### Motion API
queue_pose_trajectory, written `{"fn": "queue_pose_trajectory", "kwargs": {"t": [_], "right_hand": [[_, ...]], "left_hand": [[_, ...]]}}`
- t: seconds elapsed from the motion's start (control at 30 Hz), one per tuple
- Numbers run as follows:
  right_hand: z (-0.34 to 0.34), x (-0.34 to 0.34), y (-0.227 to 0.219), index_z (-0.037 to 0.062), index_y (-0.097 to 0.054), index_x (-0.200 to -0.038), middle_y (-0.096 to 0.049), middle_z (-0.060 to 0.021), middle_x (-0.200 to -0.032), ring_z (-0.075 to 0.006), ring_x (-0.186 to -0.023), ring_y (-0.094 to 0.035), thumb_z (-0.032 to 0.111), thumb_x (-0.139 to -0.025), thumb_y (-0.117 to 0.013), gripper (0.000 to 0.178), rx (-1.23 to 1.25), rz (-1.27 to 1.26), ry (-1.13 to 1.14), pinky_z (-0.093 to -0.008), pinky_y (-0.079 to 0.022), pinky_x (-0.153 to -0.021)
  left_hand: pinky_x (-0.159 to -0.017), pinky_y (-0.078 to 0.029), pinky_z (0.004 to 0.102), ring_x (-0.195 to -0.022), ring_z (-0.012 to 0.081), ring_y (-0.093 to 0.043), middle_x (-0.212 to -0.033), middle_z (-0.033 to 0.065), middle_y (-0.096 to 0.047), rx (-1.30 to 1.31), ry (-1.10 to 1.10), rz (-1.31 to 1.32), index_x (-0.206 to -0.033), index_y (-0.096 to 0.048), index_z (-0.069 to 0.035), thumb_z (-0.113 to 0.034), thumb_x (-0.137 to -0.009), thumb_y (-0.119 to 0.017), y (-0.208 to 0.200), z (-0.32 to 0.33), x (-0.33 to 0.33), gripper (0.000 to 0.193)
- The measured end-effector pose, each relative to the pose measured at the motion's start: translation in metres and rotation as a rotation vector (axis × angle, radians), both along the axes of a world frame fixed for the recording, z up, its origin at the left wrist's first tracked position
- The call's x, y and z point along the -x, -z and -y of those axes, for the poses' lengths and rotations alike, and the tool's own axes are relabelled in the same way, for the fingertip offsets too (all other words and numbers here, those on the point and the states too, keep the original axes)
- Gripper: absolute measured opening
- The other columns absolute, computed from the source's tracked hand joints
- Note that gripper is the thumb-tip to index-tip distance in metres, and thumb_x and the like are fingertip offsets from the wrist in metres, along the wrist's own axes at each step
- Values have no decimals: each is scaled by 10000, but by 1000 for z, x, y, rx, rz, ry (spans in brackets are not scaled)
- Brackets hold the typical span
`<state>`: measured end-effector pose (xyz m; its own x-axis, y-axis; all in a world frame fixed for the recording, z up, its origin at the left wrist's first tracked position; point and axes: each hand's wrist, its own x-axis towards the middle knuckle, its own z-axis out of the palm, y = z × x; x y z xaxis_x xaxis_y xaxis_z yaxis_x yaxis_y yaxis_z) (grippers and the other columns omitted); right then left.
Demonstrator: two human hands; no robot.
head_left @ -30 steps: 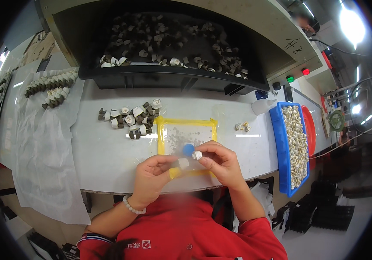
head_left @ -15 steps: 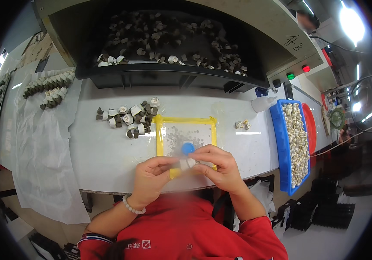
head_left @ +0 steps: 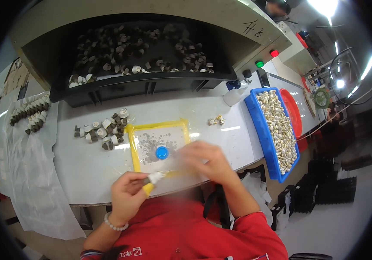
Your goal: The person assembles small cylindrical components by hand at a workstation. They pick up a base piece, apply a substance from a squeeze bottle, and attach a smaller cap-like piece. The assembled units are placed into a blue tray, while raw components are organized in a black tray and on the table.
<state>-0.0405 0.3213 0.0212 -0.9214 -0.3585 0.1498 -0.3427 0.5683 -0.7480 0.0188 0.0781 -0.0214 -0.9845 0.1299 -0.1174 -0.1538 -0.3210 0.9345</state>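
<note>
Head view. Left hand [head_left: 127, 190]: a small white-and-dark piece [head_left: 155, 177] is pinched between thumb and fingers; its long axis is directed rightward, white end outward, near the table's front edge. Right hand [head_left: 210, 160]: blurred, its grip cannot be told; held apart, right of the piece. Blue cap [head_left: 161, 152]: placed beyond the piece, nearer the right fingertips, inside a yellow-taped rectangle [head_left: 133, 149].

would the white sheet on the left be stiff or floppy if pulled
Probably floppy: the white sheet lies creased and droops off the table. It seems light, looking thin and slightly see-through. Pulled, it would likely drag the small parts lined up on it.
</note>
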Motion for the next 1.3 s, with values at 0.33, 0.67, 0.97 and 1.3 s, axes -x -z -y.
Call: {"fn": "queue_pose_trajectory", "kwargs": {"t": [0.33, 0.67, 0.97, 1.3], "right_hand": [[-86, 42, 17, 14, -643, -980, -622, -131, -1043, -306, -944, -600, -52, -726, -599, 266, -334, -304, 309, -347, -486, -794], [-41, 7, -15, 7, -636, -889, -603, -121, -851, -275, -782, -602, -19, -702, -641, 190, -427, -292, 102, -356, -492, -697], [-9, 6, -15, 45, -632, -960, -589, -105, -855, -253, -755, -604, 110, -725, -734, 264, -473, -184, -159, -335, -503, -663], [-16, 16, 5, 37, -651, -948, -614, -88, -931, -254, -854, -589, 37, -708, -700, 245, -316, -265, -171, -340, -507, -735]], "left_hand": [[-839, -453, 417, -943, 357, -541, -1031, 180, -562, 1322, -532, -523, -1054, -586, 16, 62, -669, -667, 5, 99, -14, 396], [-846, -435, 421, -996, 362, -509, -1091, 200, -513, 1313, -294, -519, -1136, -544, 2, -26, -712, -671, -23, 39, 40, 443], [-746, -475, 408, -828, 303, -573, -898, 148, -566, 1264, -173, -407, -1022, -537, 26, 32, -716, -587, -18, 39, 51, 310], [-801, -557, 342, -858, 200, -652, -1010, 129, -633, -472, 100, 311, -1113, -547, 47, -11, -897, -523, -4, 20, 21, 225]]}}
